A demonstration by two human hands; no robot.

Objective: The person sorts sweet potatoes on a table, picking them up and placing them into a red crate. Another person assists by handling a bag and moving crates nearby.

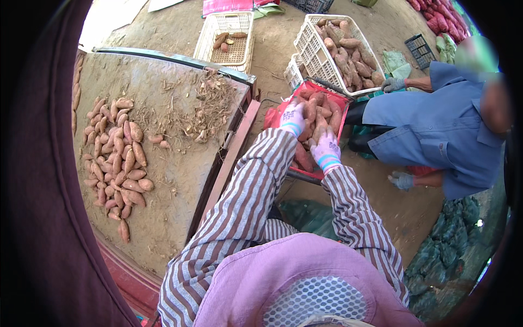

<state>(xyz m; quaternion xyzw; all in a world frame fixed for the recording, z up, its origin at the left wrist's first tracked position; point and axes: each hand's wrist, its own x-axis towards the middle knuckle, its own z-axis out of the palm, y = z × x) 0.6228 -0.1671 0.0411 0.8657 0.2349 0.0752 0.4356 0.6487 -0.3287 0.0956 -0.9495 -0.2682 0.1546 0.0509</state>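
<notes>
Sweet potatoes (320, 107) fill a red mesh bag (273, 118) held spread in a dark frame. My left hand (293, 116), in a pale glove, presses against the sweet potatoes at the bag's left side. Its fingertips are partly hidden, so I cannot tell whether it grips one. Nearer to me, my right hand (327, 149), gloved too, has its thumb and fingers around the lower end of a sweet potato (320, 127) on top of the heap.
To the left, a soil-covered table (171, 220) bears a pile of sweet potatoes (118, 159) and root scraps (208, 106). A full white crate (304, 45) stands beyond the bag; another crate (200, 41) holds several. A co-worker (429, 122) in blue stands at right, near green mesh bags (445, 245).
</notes>
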